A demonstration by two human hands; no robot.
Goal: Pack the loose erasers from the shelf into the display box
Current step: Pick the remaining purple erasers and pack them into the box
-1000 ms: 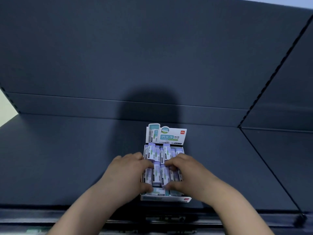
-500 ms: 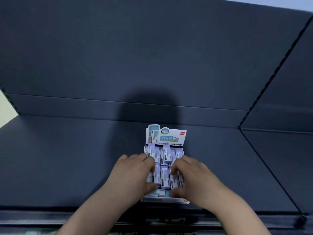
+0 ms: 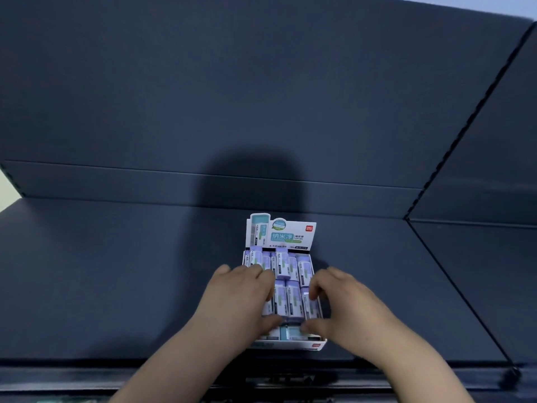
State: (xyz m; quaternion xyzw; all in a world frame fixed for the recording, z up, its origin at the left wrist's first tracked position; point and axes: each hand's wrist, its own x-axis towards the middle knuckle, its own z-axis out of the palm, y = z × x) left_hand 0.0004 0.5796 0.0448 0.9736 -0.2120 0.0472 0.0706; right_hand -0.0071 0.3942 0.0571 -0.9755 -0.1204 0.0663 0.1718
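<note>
A white display box (image 3: 290, 344) with an upright printed header card (image 3: 280, 231) stands on the dark shelf near its front edge. Purple-and-white sleeved erasers (image 3: 286, 301) fill it in two rows, packed on end. My left hand (image 3: 241, 298) rests on the box's left side, its fingers over the near row and its thumb at the front. On the right side lies my right hand (image 3: 337, 306), fingers curled against the right erasers and thumb at the front edge. Both hands press on the erasers in the box; neither lifts one.
The dark blue shelf board (image 3: 116, 271) spreads to both sides of the box, with a back panel (image 3: 232, 97) behind. A perforated upright (image 3: 453, 149) divides off the neighbouring bay at right. A dark rail (image 3: 87, 379) runs along the shelf's front edge.
Both hands have moved apart from the middle of the near row toward the box's left and right sides, which uncovers the middle erasers. The box stays in place.
</note>
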